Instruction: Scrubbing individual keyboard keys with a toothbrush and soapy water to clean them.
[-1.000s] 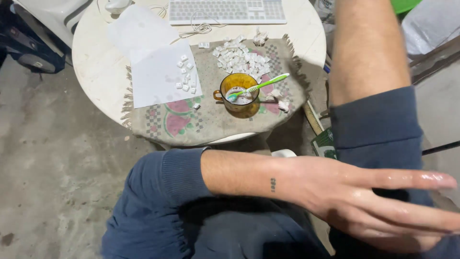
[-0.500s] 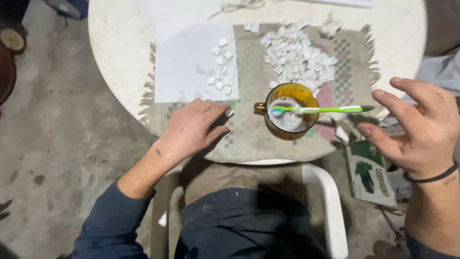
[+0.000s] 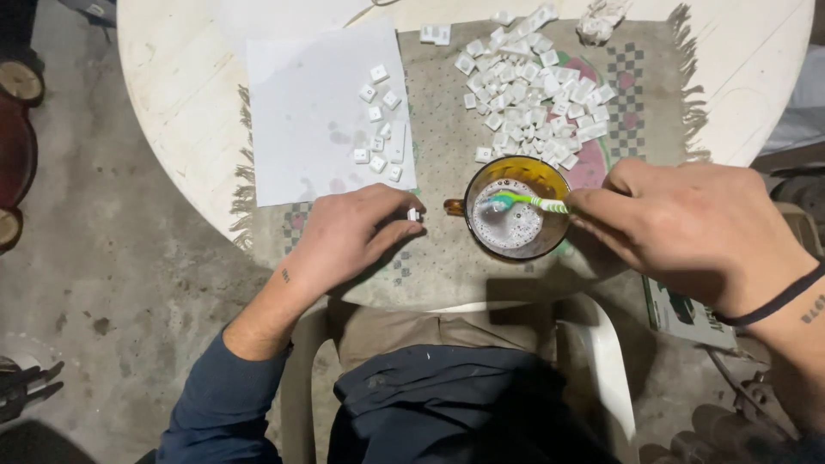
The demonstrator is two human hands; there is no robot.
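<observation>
Right hand has closed its fingers on the toothbrush over the amber cup — left hand pinches a white keycap.

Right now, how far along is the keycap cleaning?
Done: about nine keycaps lie set out on the white paper. In hand: the left hand pinches one keycap; the right hand holds the green toothbrush over the foamy amber cup. Left: the large pile on the mat.
</observation>
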